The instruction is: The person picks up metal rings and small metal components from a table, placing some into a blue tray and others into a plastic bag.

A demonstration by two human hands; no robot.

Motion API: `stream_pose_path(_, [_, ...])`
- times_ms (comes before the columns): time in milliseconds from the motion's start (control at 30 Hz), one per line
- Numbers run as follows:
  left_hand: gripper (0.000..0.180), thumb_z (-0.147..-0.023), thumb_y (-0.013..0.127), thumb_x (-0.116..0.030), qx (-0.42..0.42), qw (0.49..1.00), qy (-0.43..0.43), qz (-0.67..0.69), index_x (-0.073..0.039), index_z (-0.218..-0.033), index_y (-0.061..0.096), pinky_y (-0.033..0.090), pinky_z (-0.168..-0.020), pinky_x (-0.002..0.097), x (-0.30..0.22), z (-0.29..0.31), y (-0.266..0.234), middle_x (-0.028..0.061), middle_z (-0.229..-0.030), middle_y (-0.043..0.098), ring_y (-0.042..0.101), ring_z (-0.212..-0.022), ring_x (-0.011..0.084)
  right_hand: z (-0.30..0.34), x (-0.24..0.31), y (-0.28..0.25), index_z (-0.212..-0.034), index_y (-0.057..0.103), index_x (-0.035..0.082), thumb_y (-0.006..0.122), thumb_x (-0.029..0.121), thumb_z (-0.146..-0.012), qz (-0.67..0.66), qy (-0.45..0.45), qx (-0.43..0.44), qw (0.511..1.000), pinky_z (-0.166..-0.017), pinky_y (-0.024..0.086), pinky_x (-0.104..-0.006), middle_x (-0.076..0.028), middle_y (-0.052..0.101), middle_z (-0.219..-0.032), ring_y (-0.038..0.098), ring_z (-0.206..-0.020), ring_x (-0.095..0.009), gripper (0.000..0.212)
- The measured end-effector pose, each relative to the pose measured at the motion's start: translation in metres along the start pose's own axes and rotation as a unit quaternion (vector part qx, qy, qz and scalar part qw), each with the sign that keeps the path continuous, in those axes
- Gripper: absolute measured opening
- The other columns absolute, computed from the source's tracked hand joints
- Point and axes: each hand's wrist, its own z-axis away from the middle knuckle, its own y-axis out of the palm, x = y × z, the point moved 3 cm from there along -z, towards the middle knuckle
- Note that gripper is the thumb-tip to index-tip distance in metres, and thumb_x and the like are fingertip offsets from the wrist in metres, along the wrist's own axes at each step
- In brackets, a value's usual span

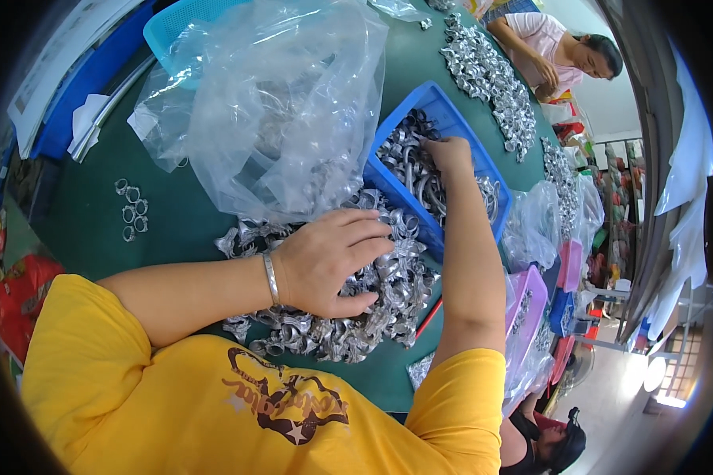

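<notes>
My left hand [331, 265], a silver bangle at its wrist, lies palm down with fingers apart on a heap of silvery metal ring-shaped parts [348, 332]. To the right, my right hand [451, 155] reaches into a blue plastic basket [487, 170]. Its fingers are curled down among metal rings [412, 162] in the basket; whatever they grip is hidden. The basket sits tilted against the heap's far right side. Just beyond my left hand, a large clear plastic bag [277, 103] with more grey parts inside slumps over the heap's far edge.
Several loose rings [131, 210] lie at left on the green table [87, 202]. A turquoise basket [162, 36] stands far left; a red stick [428, 318] lies beside the heap. Across the table, a person [558, 51] sits near more metal parts [491, 83]. Another person [543, 439] is lower right.
</notes>
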Motion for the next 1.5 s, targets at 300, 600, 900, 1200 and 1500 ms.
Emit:
stream_pose_path(300, [0.073, -0.068, 0.070, -0.028, -0.017, 1.000, -0.002, 0.017, 0.003, -0.127, 0.040, 0.040, -0.096, 0.0423, 0.000, 0.003, 0.001, 0.0219, -0.127, 0.046, 0.048, -0.115, 0.0373, 0.030, -0.005, -0.060, -0.095, 0.062, 0.000, 0.062, 0.012, -0.084, -0.508, -0.102, 0.063, 0.853, -0.067, 0.043, -0.0281, -0.005, 0.064, -0.092, 0.055, -0.077, -0.011, 0.017])
stream_pose_path(600, [0.076, -0.068, 0.070, -0.027, -0.011, 1.000, 0.001, 0.011, -0.003, -0.132, 0.037, 0.041, -0.095, 0.0434, 0.001, 0.004, -0.001, 0.0228, -0.133, 0.040, 0.046, -0.117, 0.0391, 0.043, -0.010, -0.094, -0.091, 0.068, 0.003, 0.060, 0.011, -0.082, 0.079, -0.242, -0.072, 0.964, -0.073, 0.050, -0.0342, -0.011, 0.069, -0.088, 0.066, -0.082, -0.026, 0.016])
stream_pose_path(900, [0.057, -0.069, 0.068, -0.027, -0.001, 1.000, 0.018, 0.010, -0.006, -0.119, 0.048, 0.043, -0.092, 0.0454, 0.001, 0.002, 0.000, 0.0177, -0.120, 0.051, 0.050, -0.113, 0.0388, 0.024, -0.003, -0.024, -0.089, 0.071, 0.013, 0.050, 0.014, -0.083, 0.442, -0.092, -0.080, 0.889, -0.092, 0.036, -0.0464, -0.008, 0.069, -0.095, 0.066, -0.090, -0.028, 0.022])
stream_pose_path(1200, [0.055, -0.072, 0.066, -0.029, -0.011, 0.999, 0.026, 0.017, -0.008, -0.118, 0.047, 0.040, -0.094, 0.0444, 0.002, 0.003, 0.001, 0.0172, -0.117, 0.050, 0.049, -0.112, 0.0377, 0.020, -0.008, -0.041, -0.102, 0.068, 0.011, 0.054, 0.020, -0.084, 0.335, 0.036, -0.067, 0.939, -0.095, 0.034, -0.0481, -0.008, 0.066, -0.108, 0.062, -0.101, -0.027, 0.024])
stream_pose_path(1500, [0.054, -0.071, 0.067, -0.029, -0.016, 0.999, 0.031, 0.020, -0.007, -0.117, 0.048, 0.040, -0.095, 0.0445, 0.002, 0.001, -0.001, 0.0170, -0.115, 0.051, 0.049, -0.111, 0.0378, 0.033, -0.043, -0.040, -0.084, 0.069, 0.008, 0.069, 0.028, -0.075, 0.169, -0.058, -0.138, 0.974, -0.084, 0.042, -0.0425, -0.009, 0.068, -0.085, 0.063, -0.084, -0.025, 0.021])
